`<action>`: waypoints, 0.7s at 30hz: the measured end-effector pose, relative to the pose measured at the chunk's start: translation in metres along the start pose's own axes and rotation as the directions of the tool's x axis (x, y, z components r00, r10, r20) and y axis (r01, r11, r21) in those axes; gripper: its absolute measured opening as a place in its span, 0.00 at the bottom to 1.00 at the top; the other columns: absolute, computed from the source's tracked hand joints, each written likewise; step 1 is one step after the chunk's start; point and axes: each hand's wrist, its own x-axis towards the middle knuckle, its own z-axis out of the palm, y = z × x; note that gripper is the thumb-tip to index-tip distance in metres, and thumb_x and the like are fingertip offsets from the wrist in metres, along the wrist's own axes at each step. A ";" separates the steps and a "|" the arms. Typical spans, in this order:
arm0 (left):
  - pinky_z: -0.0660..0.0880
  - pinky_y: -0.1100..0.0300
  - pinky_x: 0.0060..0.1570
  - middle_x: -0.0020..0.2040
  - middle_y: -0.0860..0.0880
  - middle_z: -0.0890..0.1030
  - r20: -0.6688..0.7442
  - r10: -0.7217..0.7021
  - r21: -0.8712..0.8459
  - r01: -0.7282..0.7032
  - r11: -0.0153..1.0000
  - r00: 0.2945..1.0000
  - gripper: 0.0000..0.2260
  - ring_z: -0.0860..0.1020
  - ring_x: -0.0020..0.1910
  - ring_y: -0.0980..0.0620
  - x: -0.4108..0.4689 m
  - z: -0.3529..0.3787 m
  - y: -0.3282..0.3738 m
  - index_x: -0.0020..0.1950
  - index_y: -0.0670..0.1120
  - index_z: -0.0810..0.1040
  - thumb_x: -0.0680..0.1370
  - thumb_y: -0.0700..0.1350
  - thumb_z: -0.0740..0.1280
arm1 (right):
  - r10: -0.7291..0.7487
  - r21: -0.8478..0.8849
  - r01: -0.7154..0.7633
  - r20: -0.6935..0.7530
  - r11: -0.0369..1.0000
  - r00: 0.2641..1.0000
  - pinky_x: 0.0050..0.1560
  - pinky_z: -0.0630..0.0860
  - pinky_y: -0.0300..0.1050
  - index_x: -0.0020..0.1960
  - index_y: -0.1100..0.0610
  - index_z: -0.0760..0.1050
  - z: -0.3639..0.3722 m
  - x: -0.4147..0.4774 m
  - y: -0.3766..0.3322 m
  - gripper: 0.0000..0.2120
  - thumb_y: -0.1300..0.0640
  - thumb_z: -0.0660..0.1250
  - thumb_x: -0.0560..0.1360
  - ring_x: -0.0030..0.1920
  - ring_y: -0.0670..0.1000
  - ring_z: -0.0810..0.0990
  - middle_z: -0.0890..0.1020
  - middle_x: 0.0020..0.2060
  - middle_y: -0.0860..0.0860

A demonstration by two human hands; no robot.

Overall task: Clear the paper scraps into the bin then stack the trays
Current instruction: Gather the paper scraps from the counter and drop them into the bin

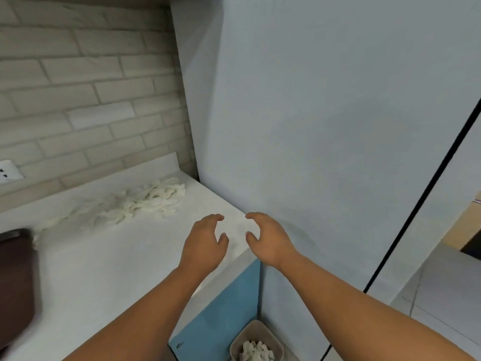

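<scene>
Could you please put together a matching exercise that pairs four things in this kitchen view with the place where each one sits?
Things:
1. paper scraps pile
2. bin
3. tray
4. socket

Places:
a. on the brick wall
b. on the floor beside the blue cabinet
c. on the counter, at the picture's left edge
d. at the back of the counter, near the corner

Pairs: 1-d; 2-b; 3-c; 4-a
</scene>
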 end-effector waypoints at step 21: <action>0.69 0.61 0.62 0.67 0.51 0.76 -0.089 -0.270 0.189 0.283 0.940 0.959 0.17 0.71 0.68 0.50 0.042 -0.121 -0.263 0.69 0.48 0.75 0.79 0.44 0.65 | -0.172 0.020 0.174 0.286 0.985 0.943 0.65 0.63 0.34 0.70 0.51 0.70 0.191 0.146 -0.121 0.21 0.55 0.65 0.77 0.68 0.47 0.71 0.72 0.69 0.47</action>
